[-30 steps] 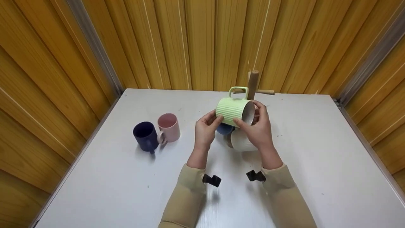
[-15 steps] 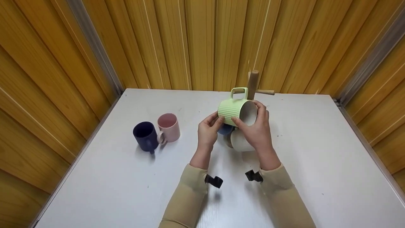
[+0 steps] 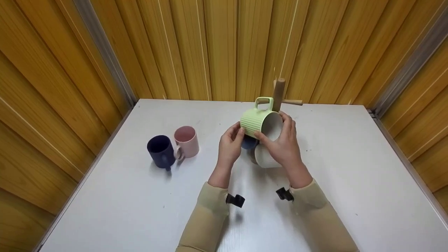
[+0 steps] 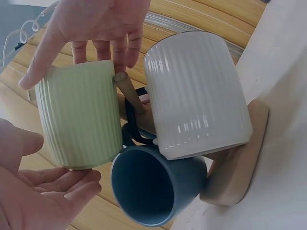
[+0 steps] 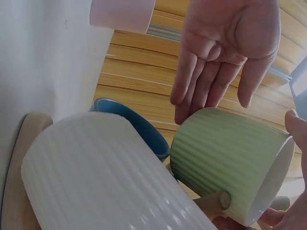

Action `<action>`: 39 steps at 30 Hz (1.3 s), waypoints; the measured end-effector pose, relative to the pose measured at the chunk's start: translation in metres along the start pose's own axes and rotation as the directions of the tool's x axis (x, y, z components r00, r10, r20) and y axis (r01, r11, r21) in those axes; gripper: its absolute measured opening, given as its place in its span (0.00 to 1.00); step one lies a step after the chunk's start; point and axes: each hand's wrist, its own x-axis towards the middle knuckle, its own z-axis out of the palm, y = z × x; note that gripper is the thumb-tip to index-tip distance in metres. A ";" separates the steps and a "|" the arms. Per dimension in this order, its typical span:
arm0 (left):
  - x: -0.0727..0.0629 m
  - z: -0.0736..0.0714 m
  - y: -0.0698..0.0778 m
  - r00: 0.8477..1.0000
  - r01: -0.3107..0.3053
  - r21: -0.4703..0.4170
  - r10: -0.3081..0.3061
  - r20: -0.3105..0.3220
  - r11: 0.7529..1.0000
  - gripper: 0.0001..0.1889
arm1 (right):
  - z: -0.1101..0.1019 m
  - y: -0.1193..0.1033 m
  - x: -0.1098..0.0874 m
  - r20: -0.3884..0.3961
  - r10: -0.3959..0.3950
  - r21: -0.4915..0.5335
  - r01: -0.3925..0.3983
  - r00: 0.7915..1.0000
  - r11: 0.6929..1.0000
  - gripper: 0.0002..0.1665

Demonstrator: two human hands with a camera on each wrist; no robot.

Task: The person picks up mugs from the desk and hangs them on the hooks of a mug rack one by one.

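Observation:
A light green ribbed mug (image 3: 252, 121) lies sideways in the air, its handle up and its mouth facing right. My right hand (image 3: 285, 145) grips it at the rim, thumb on the near side and fingers behind. At the base end, my left hand (image 3: 229, 147) holds it between thumb and fingers. A peg of the wooden mug tree (image 3: 278, 94) shows within the handle loop in the head view; I cannot tell whether it passes through. Below hang a white ribbed mug (image 4: 196, 96) and a blue mug (image 4: 189, 179), partly hidden by my hands in the head view.
Left on the white table (image 3: 115, 196) stand a dark blue mug (image 3: 161, 152) and a pink mug (image 3: 189, 143), side by side. The mug tree's wooden base (image 4: 232, 175) rests on the table. Wood-panelled walls (image 3: 220, 49) enclose the back and sides.
The green mug has shifted slightly down and turned so that its mouth faces more toward me, both hands moving with it. The other mugs stay where they were.

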 end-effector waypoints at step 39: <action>0.072 0.028 0.080 0.976 -0.217 0.257 0.216 0.035 0.942 0.12 | -0.022 0.020 0.045 -0.436 -0.210 0.447 0.412 0.875 0.794 0.12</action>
